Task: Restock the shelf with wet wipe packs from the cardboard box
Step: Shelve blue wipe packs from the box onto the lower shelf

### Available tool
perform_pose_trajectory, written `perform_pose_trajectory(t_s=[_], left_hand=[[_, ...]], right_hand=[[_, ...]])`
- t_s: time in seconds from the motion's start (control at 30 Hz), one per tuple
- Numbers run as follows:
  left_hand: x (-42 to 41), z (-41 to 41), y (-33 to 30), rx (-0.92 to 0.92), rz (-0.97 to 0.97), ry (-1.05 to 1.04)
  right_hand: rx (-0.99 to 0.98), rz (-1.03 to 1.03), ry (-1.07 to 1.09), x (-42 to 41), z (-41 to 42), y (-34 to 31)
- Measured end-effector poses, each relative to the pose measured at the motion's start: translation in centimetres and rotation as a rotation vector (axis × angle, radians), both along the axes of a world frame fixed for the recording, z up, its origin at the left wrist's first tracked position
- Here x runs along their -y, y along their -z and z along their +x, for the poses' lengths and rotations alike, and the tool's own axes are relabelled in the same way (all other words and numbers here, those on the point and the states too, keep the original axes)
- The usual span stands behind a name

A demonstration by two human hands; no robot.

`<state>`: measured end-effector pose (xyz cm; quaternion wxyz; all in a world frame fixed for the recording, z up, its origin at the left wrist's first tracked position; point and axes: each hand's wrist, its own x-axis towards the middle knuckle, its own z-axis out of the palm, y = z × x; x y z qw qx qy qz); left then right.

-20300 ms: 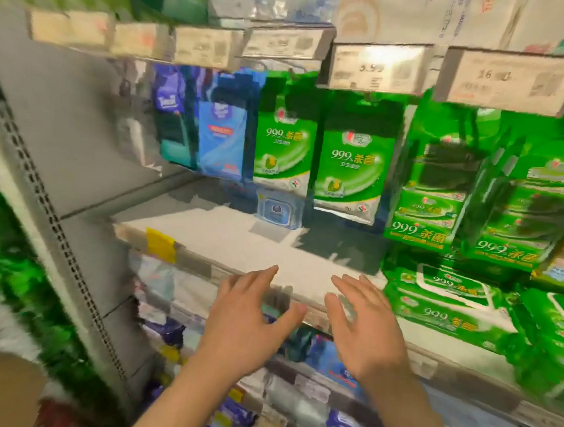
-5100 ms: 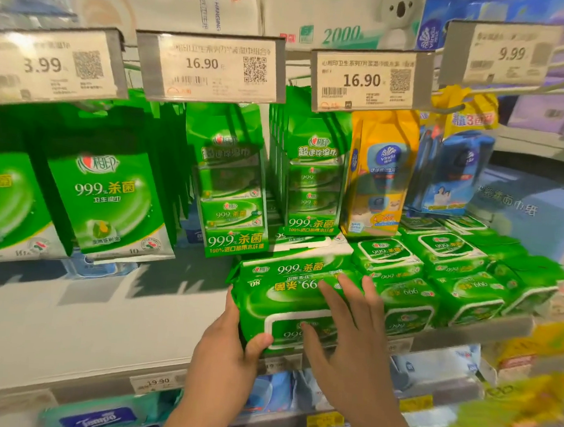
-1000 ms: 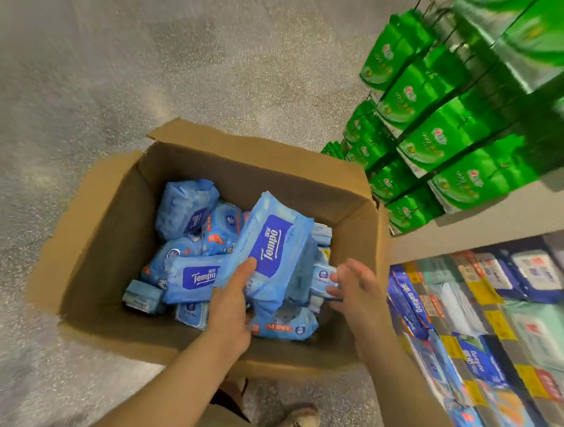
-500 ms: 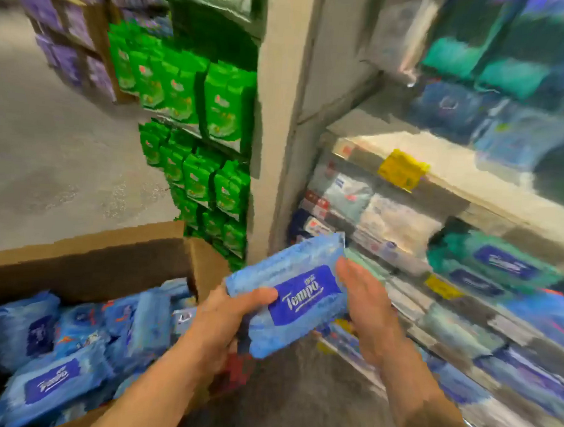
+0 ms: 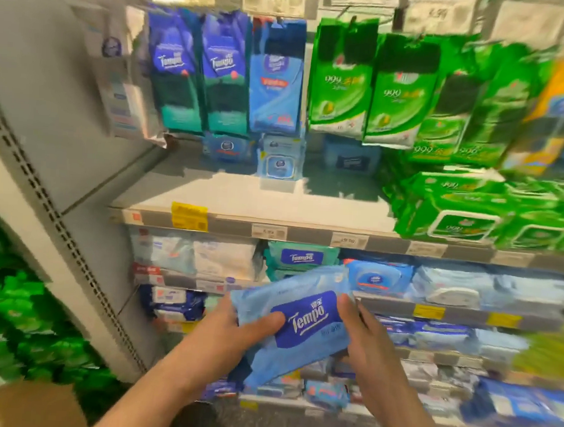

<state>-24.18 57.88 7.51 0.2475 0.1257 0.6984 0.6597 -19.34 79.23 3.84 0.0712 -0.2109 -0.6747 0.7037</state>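
Note:
A light blue Tempo wet wipe pack (image 5: 297,323) is held between both hands in front of the lower shelves. My left hand (image 5: 234,329) grips its left end with the thumb on top. My right hand (image 5: 365,344) grips its right end, thumb on the label. Above them runs the white shelf (image 5: 242,197), with a bare stretch on its left half. A corner of the cardboard box (image 5: 28,405) shows at the bottom left.
Green 999 wipe packs (image 5: 472,211) lie stacked on the shelf's right half. Blue and green packs (image 5: 275,77) hang above it, with small blue packs (image 5: 279,157) at the back. A perforated grey upright (image 5: 59,219) borders the left. Lower shelves hold several blue packs (image 5: 379,278).
I have turned from the box to the shelf front. Both hands have lifted the Tempo pack higher, and the box has dropped to the bottom left corner.

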Motion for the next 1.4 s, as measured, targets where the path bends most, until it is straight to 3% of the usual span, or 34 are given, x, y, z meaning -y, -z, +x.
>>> perform_pose_trajectory(t_s=[0.3, 0.57, 0.73, 0.87, 0.97, 1.07, 1.13, 1.3, 1.4], left_hand=[[-7.1, -10.2, -2.1, -0.284, -0.168, -0.138], [-11.1, -22.0, -3.7, -0.421, -0.147, 0.029], [-12.9, -25.8, -4.5, -0.464, -0.119, 0.101], [-15.0, -29.2, -3.5, -0.476, -0.235, 0.12], [-16.5, -30.0, -2.9, -0.575, -0.463, 0.101], [-16.8, -29.8, -1.9, -0.585, -0.693, -0.138], [-17.2, -29.7, -1.2, -0.568, -0.667, -0.23], [-19.3, -30.3, -1.0, -0.526, -0.606, -0.147], [-20.8, -31.2, -0.7, -0.498, -0.445, -0.208]], right_hand=[[-0.207, 0.201, 0.078, -6.6, -6.4, -3.8], [-0.129, 0.504, 0.17, -11.2, -16.9, -5.0], [-0.141, 0.537, 0.146, -12.5, -19.6, -5.8], [-0.126, 0.594, 0.19, -14.0, -22.4, -5.1], [-0.061, 0.664, 0.225, -14.5, -23.5, -3.4], [0.012, 0.777, 0.284, -14.3, -24.1, -2.6], [0.032, 0.771, 0.302, -14.2, -24.7, -2.8], [0.127, 0.65, 0.313, -14.8, -27.5, -3.6], [0.081, 0.524, 0.325, -15.1, -28.9, -3.8]])
